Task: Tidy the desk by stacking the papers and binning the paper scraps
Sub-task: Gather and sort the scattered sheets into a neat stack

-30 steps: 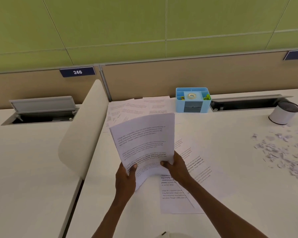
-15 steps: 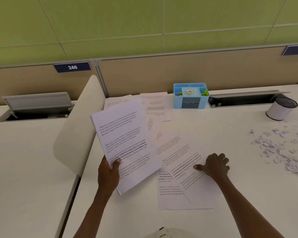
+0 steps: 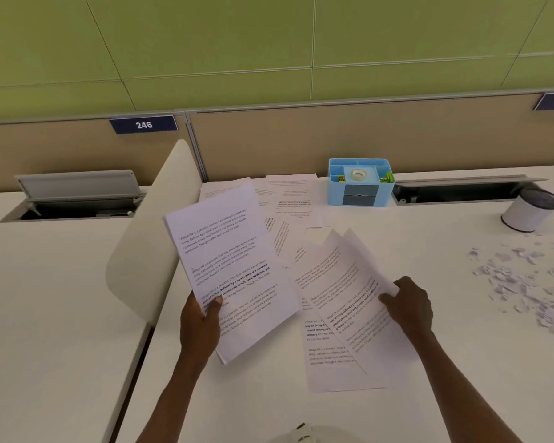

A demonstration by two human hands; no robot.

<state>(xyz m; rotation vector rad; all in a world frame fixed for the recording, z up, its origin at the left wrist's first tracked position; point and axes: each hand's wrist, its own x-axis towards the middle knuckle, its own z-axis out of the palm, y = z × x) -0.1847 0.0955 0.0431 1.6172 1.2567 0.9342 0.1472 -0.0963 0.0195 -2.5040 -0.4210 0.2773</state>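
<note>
White desk: printed sheets lie fanned from the back partition toward the near edge, and a scatter of paper scraps lies well apart at the right, near a white cylindrical bin. Blue desk organiser stands behind the sheets.

Gathered stack: held off the desk, tilted, its lower left edge pinched between thumb and curled fingers of the left hand.

Two loose sheets: far ends raised, and the right hand grips their right edge, fingers curled under and thumb on top.

Judgement: the step is adding these sheets to the stack. Lift both together, lay them face-up on top, then square the edges by tapping on the desk. More sheets remain flat, one beneath.
</note>
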